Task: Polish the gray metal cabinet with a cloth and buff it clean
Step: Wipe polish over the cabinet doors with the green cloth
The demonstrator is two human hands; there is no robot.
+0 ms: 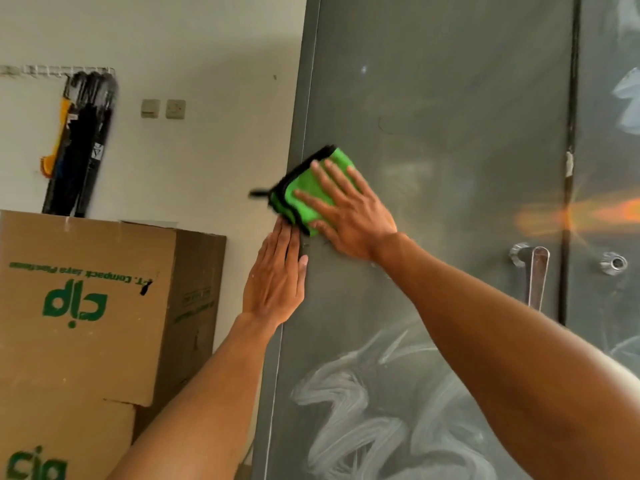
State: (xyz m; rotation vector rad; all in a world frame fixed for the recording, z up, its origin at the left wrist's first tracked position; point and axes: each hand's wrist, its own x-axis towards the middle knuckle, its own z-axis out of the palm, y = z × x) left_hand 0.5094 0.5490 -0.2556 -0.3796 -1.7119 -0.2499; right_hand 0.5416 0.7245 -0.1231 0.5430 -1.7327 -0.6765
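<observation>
Here, right hand [349, 216]: it lies flat with fingers spread wide, pressing the cloth against the cabinet door; it grips nothing, only pushes.
Cloth [304, 195]: green with black edge, folded, placed near the left edge of the door, a little blurred.
Left hand [277, 282]: open and flat, fingers together, resting on the left corner edge of the cabinet, just below the cloth; fingertips almost touch it.
Cabinet [450, 116]: gray metal, upright, with white smeared streaks [363, 410] on the lower door.
Handle [536, 275]: metal lever, to the right of the hands.
Cardboard boxes [83, 306]: stacked left of the cabinet, green letters.
</observation>
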